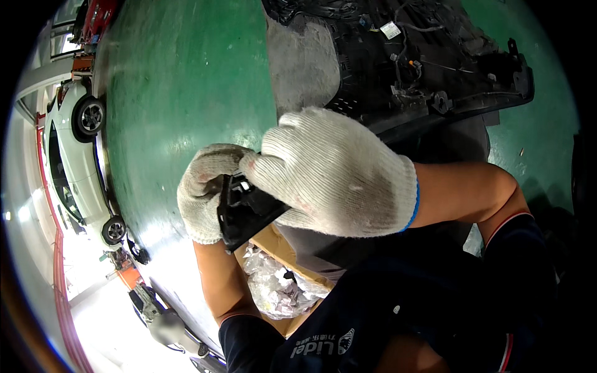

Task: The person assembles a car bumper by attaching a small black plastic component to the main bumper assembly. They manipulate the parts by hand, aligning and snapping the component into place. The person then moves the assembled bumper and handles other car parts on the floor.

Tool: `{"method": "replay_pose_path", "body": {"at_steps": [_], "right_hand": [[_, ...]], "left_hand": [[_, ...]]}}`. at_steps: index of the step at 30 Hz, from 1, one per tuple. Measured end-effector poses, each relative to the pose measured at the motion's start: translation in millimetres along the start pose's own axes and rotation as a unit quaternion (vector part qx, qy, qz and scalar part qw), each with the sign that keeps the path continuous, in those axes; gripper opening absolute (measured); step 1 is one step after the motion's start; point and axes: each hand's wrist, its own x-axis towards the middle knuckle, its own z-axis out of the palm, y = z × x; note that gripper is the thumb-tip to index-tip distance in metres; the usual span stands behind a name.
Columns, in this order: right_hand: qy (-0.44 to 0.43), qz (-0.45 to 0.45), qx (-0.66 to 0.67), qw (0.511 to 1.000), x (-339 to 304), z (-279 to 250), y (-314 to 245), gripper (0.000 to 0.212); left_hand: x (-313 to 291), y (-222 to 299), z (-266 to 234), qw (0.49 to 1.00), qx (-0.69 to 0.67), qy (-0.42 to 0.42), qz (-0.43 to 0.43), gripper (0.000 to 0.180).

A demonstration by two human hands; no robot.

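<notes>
Both my hands wear off-white knitted work gloves and meet around one black plastic trim piece (pixel 255 208) with an angular, wedge-like outline. My left hand (pixel 208 189) grips its left side, fingers curled round the edge. From the right, my right hand (pixel 329 174) closes over its upper right part, thumb and fingers bent against it. A small pale spot shows on the piece between the hands. The right glove, with its blue cuff, hides much of the piece, so what the fingertips touch there cannot be seen.
A large black car interior panel (pixel 429 93) with wiring and connectors lies beyond my right hand, beside a grey mat (pixel 301 62). Below my hands stands a cardboard box (pixel 273 242) holding crumpled clear plastic (pixel 280 292). Parked at the left is a white car (pixel 74 155) on green floor (pixel 180 81).
</notes>
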Motion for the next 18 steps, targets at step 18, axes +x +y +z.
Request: {"method": "replay_pose_path", "body": {"at_steps": [18], "right_hand": [[-0.077,0.023,-0.043,0.996,13.4,-10.9,-2.2,0.048]], "left_hand": [[10.0,9.6,11.8,0.996,0.074,0.0,0.044,0.025]]}}
